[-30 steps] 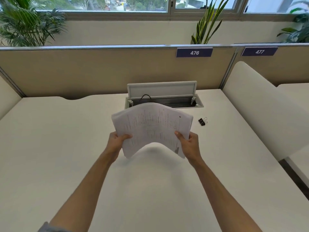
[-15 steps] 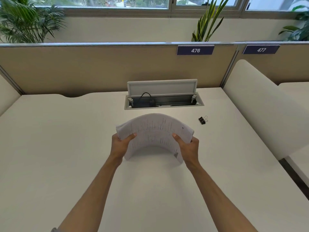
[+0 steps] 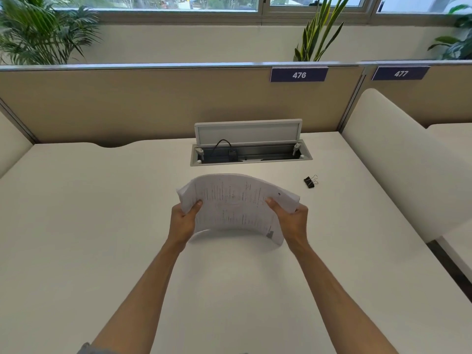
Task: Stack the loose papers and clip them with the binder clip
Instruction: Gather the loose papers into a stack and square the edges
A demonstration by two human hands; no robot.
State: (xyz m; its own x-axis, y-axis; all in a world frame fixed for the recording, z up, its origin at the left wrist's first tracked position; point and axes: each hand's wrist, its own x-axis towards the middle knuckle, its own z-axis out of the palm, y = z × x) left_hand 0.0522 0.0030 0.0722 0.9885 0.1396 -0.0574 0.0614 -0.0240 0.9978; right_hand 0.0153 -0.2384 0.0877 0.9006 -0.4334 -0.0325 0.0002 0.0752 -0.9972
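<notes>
A stack of printed white papers [image 3: 233, 203] is held between both hands above the white desk [image 3: 102, 226], bowed upward in an arch. My left hand [image 3: 185, 222] grips the stack's left edge with the thumb on top. My right hand [image 3: 291, 219] grips the right edge the same way. The near edge of the stack hangs close to the desk; I cannot tell whether it touches. A small black binder clip [image 3: 309, 181] with wire handles lies on the desk, to the right of and beyond the papers, apart from both hands.
An open cable hatch [image 3: 250, 149] with a raised lid and a black plug sits in the desk behind the papers. A beige partition [image 3: 153, 103] closes the far side. A white padded divider [image 3: 398, 159] bounds the desk's right side. Plants stand behind the partition.
Both hands have lowered the papers toward the desk and pressed the edges inward, so the stack arches more sharply. The binder clip has not moved.
</notes>
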